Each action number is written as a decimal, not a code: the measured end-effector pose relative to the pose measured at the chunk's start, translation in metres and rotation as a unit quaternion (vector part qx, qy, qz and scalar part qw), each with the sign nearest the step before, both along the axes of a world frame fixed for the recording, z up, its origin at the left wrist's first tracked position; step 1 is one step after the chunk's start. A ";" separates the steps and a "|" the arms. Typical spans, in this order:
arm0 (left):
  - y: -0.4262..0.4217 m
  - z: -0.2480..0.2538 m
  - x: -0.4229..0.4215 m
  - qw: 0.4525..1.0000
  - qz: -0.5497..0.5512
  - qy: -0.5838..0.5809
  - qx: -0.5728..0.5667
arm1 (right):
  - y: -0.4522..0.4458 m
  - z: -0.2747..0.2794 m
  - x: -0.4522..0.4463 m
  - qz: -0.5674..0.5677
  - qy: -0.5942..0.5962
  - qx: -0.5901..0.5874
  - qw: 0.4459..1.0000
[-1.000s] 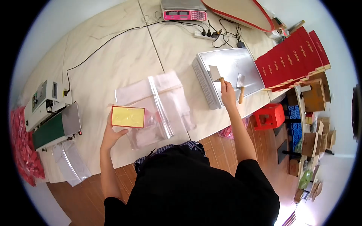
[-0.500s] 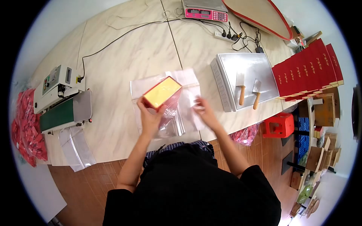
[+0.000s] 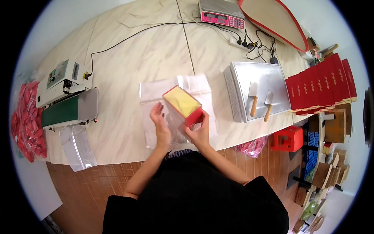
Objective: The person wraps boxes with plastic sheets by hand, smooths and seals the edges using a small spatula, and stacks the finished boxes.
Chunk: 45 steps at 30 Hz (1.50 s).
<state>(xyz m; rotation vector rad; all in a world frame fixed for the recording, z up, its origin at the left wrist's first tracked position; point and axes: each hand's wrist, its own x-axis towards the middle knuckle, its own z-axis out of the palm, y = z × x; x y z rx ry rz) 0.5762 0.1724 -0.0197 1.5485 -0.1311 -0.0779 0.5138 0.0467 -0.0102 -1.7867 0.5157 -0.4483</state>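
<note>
A red box [image 3: 193, 116] with a yellow face is tilted above the table, its lower right end gripped by my right hand [image 3: 200, 130]. Clear plastic hangs around or below the box; how it is attached cannot be made out. My left hand [image 3: 160, 124] is apart from the box, to its left, with fingers extended and nothing in them. Beneath both hands lie clear plastic bags [image 3: 150, 93], spread flat on the marble-patterned table [image 3: 120, 78].
A sealing machine with a green belt [image 3: 60, 114] stands at left, near red packets [image 3: 27, 121]. At right, two wooden-handled scrapers [image 3: 253, 99] lie on a metal-topped case [image 3: 239, 93] beside stacked red boxes [image 3: 315, 85]. A pink scale [image 3: 222, 19] and cables are at the back.
The box has passed from my left hand to my right and turned, moving slightly right. My left hand has let go and opened. The view has shifted a little.
</note>
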 end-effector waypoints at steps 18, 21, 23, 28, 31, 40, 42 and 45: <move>0.088 0.006 0.015 0.991 0.123 -0.045 0.029 | -0.018 0.005 0.041 0.302 -0.024 -0.212 0.929; 0.089 0.026 0.026 0.977 0.126 -0.148 0.086 | -0.083 0.022 0.034 0.140 -0.037 -0.306 0.941; 0.088 0.055 0.027 0.967 0.146 -0.167 0.126 | -0.152 0.023 0.022 -0.022 -0.010 -0.368 0.930; 0.085 0.092 0.028 0.969 0.064 -0.160 0.176 | -0.291 0.002 -0.043 -0.298 0.266 -0.513 0.760; 0.070 0.112 0.027 0.951 0.001 -0.176 0.254 | -0.304 -0.005 -0.066 -0.267 0.456 -0.465 0.711; 0.048 0.123 0.017 0.893 -0.125 -0.133 0.410 | -0.347 -0.065 -0.091 -0.319 0.240 -0.255 0.880; 0.049 0.121 0.016 0.892 -0.137 -0.095 0.420 | -0.321 -0.048 -0.084 -0.318 0.173 -0.260 0.895; 0.048 0.104 0.011 0.882 -0.122 -0.172 0.422 | -0.255 0.009 -0.066 -0.249 0.109 -0.267 0.925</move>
